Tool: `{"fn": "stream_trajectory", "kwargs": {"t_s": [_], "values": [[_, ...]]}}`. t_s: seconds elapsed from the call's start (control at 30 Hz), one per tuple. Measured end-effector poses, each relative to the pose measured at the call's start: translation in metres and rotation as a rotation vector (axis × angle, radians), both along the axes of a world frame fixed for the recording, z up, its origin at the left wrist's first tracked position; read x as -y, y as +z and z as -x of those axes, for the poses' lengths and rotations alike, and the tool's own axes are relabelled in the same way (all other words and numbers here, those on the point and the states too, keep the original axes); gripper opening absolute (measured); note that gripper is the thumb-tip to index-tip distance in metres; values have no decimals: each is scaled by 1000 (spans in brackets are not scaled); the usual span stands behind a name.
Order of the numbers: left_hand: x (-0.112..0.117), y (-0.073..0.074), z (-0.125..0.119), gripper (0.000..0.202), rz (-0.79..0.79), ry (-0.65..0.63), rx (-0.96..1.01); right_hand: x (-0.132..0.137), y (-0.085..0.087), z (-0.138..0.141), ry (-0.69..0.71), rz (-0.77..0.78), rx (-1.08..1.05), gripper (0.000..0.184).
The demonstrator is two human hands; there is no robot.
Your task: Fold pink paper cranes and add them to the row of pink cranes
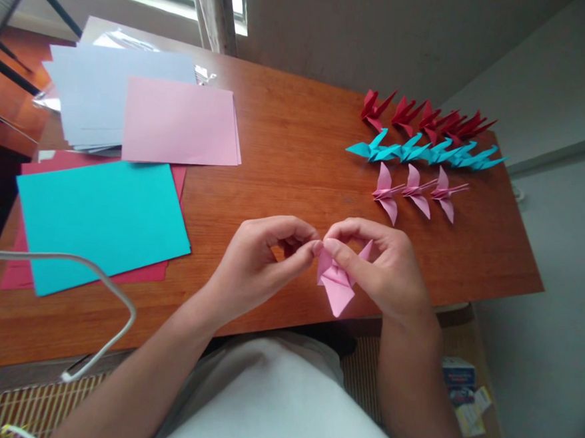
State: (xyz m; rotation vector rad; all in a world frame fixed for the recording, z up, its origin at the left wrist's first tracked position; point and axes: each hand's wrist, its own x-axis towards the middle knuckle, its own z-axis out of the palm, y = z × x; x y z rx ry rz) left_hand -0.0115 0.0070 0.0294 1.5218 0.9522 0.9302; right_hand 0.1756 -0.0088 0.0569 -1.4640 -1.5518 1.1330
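A pink paper crane (336, 290), folded but with its wings not spread flat, is held between my hands above the table's near edge. My left hand (270, 254) pinches its left tip between thumb and forefinger. With thumb and fingers, my right hand (379, 262) grips the crane's upper part, close against the left fingertips. Part of the crane is hidden behind the right thumb. Beyond my right hand, three finished pink cranes (415, 191) stand in a row, wings out.
Behind them are a row of turquoise cranes (422, 150) and a row of red cranes (429, 120). At left lie pink sheets (179, 123), pale blue-grey sheets (95, 92), a turquoise sheet (104, 226) and red sheets (143, 276). A white cable (117, 290) arches over the table's left side.
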Motion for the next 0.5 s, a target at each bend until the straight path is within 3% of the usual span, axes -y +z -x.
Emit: {"fn": "stream_trajectory", "kwargs": {"t_s": [0.5], "values": [[1,1,0,14,23,-32,21,2,-1,4,-1,-63,34,10]]}}
